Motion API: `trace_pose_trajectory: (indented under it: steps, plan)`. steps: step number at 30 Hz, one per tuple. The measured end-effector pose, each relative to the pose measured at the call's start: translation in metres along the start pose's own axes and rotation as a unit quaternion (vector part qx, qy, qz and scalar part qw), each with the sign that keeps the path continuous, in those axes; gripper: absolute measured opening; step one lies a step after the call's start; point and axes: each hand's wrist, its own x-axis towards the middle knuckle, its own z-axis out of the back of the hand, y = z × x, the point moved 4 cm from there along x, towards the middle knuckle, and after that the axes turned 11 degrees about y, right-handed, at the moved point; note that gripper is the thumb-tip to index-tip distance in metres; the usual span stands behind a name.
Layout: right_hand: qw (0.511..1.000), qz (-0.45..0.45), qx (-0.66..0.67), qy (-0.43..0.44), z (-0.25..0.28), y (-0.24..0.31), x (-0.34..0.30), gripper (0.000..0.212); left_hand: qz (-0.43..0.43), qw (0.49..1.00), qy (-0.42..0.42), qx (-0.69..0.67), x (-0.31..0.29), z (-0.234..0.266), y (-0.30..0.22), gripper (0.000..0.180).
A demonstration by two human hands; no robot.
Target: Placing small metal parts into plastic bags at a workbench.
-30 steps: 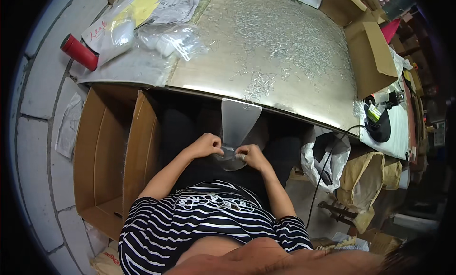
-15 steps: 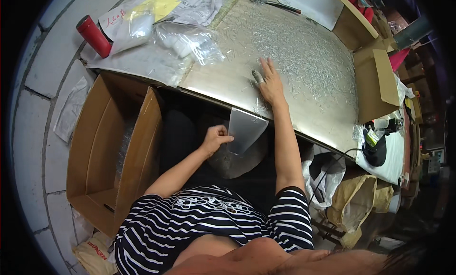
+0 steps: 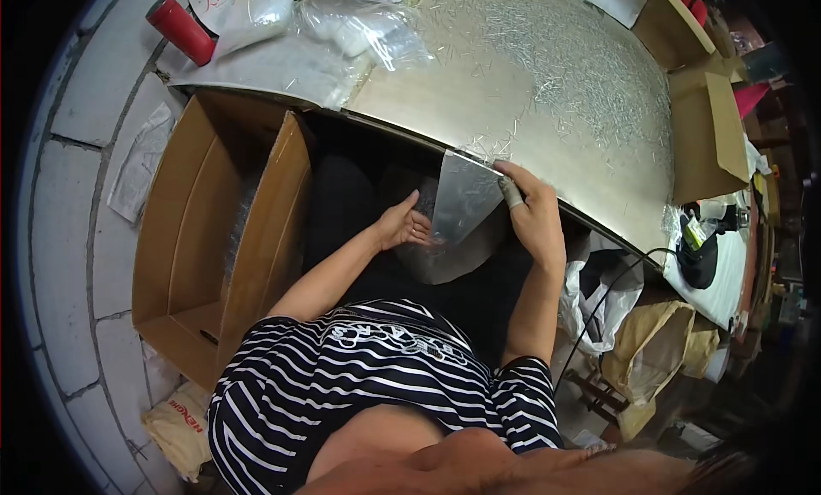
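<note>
Translucent sheet [image 3: 463, 200] — beside left hand [image 3: 400, 226]

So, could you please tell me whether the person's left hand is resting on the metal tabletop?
No, the left hand is off the metal tabletop, on the near side of its front edge, beside the translucent sheet.

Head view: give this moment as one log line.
left hand: open, near translucent sheet | right hand: at edge of tabletop | thin metal pieces: scattered on tabletop

White-striped black shirt [image 3: 342, 375], 1 grey finger wrap [image 3: 510, 192]
</note>
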Motion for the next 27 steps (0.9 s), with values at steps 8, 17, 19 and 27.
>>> trace_pose_trajectory:
  steps: [8,17,19,27]
  plan:
    - [0.998,0.007,0.030,-0.059,0.001,-0.016,-0.020,0.026,-0.080,0.981,0.119,-0.127,0.005,-0.065,0.002,0.087]
    - [0.951,0.034,-0.304,-0.053,-0.040,-0.018,0.039,0.039,-0.036,0.978,-0.008,0.205,0.001,-0.073,-0.001,0.060]
    - [0.962,0.017,-0.270,-0.041,-0.052,-0.016,0.016,0.040,-0.023,0.979,-0.001,0.200,0.003,-0.052,0.003,0.055]
    - [0.992,0.012,-0.100,-0.075,-0.027,-0.003,-0.051,0.034,-0.059,0.988,0.057,0.130,0.003,-0.046,0.006,0.058]
